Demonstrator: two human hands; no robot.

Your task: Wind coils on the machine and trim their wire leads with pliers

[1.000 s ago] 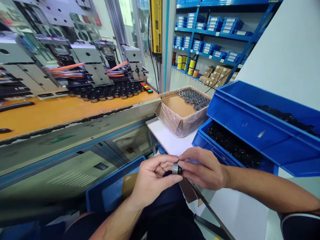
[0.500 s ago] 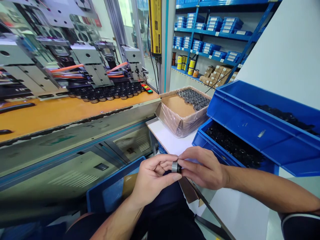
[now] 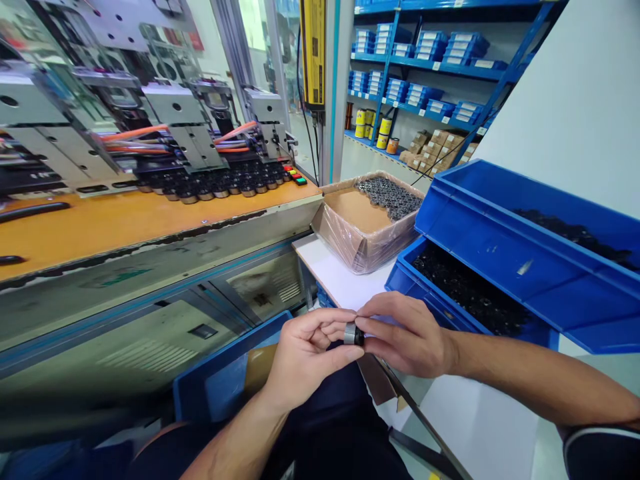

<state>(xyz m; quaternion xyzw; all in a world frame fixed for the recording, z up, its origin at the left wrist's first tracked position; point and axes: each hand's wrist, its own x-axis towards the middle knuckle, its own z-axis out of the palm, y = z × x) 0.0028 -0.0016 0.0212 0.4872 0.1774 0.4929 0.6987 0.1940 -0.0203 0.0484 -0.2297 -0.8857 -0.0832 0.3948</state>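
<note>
Between my two hands, above my lap, is a small round part (image 3: 351, 334) with a grey metal ring and a black side. My left hand (image 3: 313, 353) pinches the grey ring between thumb and fingers. From the other side, the fingertips of my right hand (image 3: 407, 333) grip the black side, partly hiding it. Nearest to my right hand is a lower blue bin (image 3: 400, 275) filled with small black pieces. A plastic-lined cardboard box (image 3: 350, 247) with rows of dark parts stands beyond both hands on a white table (image 3: 327, 267).
An upper blue bin (image 3: 500, 247) sits tilted over the lower one at right. On the left, a machine (image 3: 193, 133) stands on an orange bench (image 3: 115, 223) with rows of black round parts (image 3: 215, 183). Blue shelving (image 3: 430, 63) fills the back. A blue crate (image 3: 200, 387) is low at left.
Both hands keep the same grip on the round part, almost still. The view has shifted very slightly.
</note>
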